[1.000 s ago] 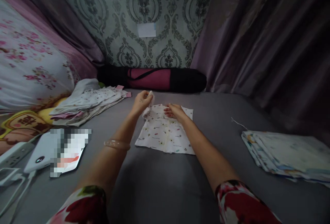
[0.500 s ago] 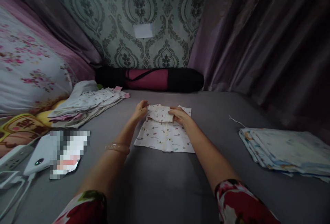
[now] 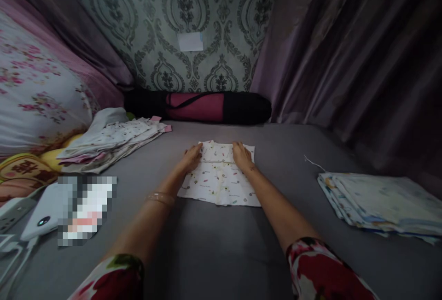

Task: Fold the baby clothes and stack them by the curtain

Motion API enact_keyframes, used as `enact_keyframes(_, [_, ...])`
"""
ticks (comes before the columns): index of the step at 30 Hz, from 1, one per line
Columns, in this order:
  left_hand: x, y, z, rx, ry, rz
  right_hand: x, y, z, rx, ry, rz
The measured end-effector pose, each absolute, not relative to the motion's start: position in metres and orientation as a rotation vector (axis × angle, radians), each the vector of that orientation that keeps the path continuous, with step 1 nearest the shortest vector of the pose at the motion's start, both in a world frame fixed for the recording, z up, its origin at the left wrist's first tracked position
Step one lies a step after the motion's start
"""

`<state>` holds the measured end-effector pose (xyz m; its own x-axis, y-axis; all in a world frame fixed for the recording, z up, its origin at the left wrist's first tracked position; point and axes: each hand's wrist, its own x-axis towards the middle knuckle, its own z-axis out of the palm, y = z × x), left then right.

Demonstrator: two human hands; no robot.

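Note:
A small white garment (image 3: 226, 188) with a scattered tiny print lies flat on the grey bed sheet in front of me. Its upper part carries a folded strip (image 3: 217, 153) whose near edge runs straight across. My left hand (image 3: 193, 157) rests at the left edge of this strip, fingers stretched forward along the cloth. On the strip's right part lies my right hand (image 3: 241, 155), fingers pointing away from me and pressed down on the fabric. Neither hand lifts the cloth. The undersides of the fingers are hidden.
A stack of folded cloths (image 3: 380, 201) sits at the right. Several clothes (image 3: 120, 138) are piled at the left, by a floral pillow (image 3: 41, 88). Nearer are a white power bank (image 3: 51, 210) with cables and a power strip (image 3: 15, 210). A black-and-red long bag (image 3: 196, 107) lies along the wall.
The garment's upper strip, earlier raised between my fingers, now lies flat. My left hand has come slightly nearer to me, and my right hand has turned to lie on the cloth.

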<state>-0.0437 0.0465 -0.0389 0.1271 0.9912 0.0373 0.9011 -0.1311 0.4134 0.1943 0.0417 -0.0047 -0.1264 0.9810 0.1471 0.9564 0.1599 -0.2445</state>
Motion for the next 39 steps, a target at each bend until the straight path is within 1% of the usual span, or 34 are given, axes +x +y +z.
enact_keyframes(2, [-0.044, 0.044, -0.034, 2.135, 1.871, 0.346, 0.193, 0.040, -0.007, -1.923, -2.195, 0.045])
enact_keyframes(5, [-0.044, 0.042, -0.027, 2.147, 1.886, 0.241, 0.192, 0.041, -0.004, -2.002, -2.198, 0.007])
enact_keyframes(7, [-0.040, 0.041, -0.023, 2.178, 1.901, 0.252, 0.188, 0.040, 0.001, -2.012, -2.188, -0.049])
enact_keyframes(10, [-0.023, 0.037, -0.016, 2.310, 1.869, 0.393, 0.176, 0.034, 0.006, -1.893, -2.207, -0.154])
enact_keyframes(12, [-0.007, 0.035, -0.013, 2.437, 1.782, 0.450, 0.164, 0.027, 0.005, -1.725, -2.307, -0.105])
enact_keyframes(14, [0.007, 0.035, -0.013, 2.522, 1.737, 0.419, 0.153, 0.023, 0.000, -1.585, -2.413, 0.009])
enact_keyframes(17, [0.015, 0.035, -0.022, 2.492, 1.827, 0.284, 0.146, 0.021, -0.012, -1.549, -2.475, 0.170])
enact_keyframes(21, [0.007, 0.034, -0.034, 2.454, 1.932, 0.239, 0.152, 0.024, -0.020, -1.552, -2.496, 0.285])
enact_keyframes(31, [-0.013, 0.037, -0.036, 2.251, 2.006, 0.240, 0.194, 0.031, -0.019, -1.730, -2.486, 0.283])
enact_keyframes(39, [-0.018, 0.036, -0.036, 2.269, 1.992, 0.252, 0.230, 0.028, -0.019, -1.862, -2.391, 0.262])
